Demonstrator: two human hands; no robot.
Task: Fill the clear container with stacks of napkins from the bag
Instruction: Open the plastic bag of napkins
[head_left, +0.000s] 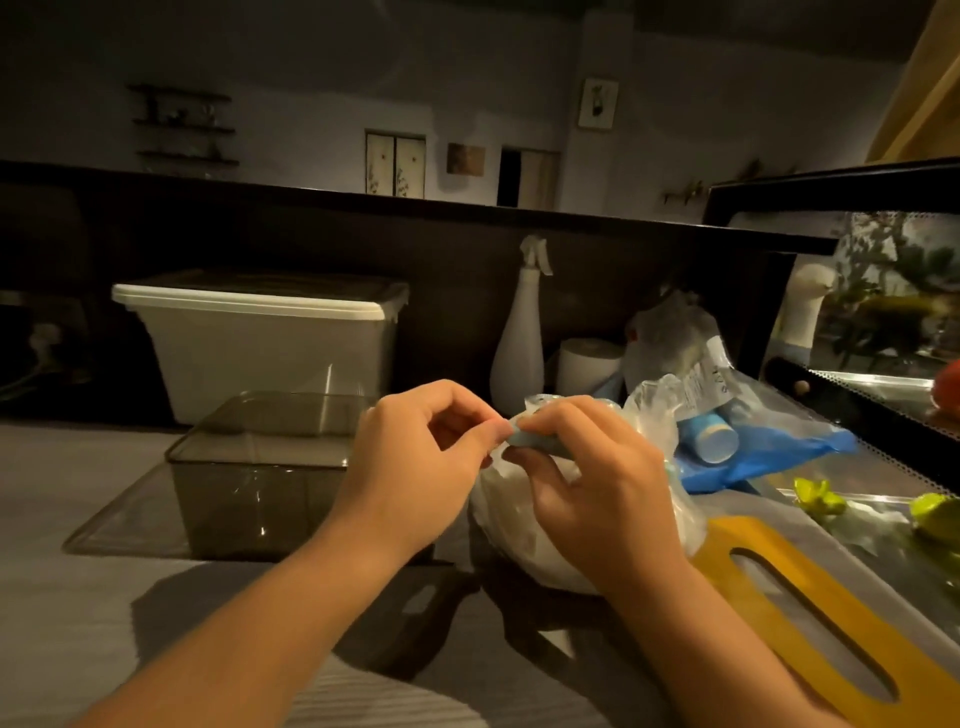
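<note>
My left hand and right hand both pinch the pale blue tie, possibly a knot, atop the bag. The bag rests just right of the clear container.

Grey surface, bearing clear container beside bag of napkins; behind, white lidded bin, spray bottle, paper roll; yellow board at right.

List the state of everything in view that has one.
napkin bag: neck gathered shut, not yet opened.
clear container: open, empty.
left hand: fingers pinch the bag's neck.
right hand: fingers pinch the bag's neck.
white bin: lid on.
spray bottle: upright.
</note>
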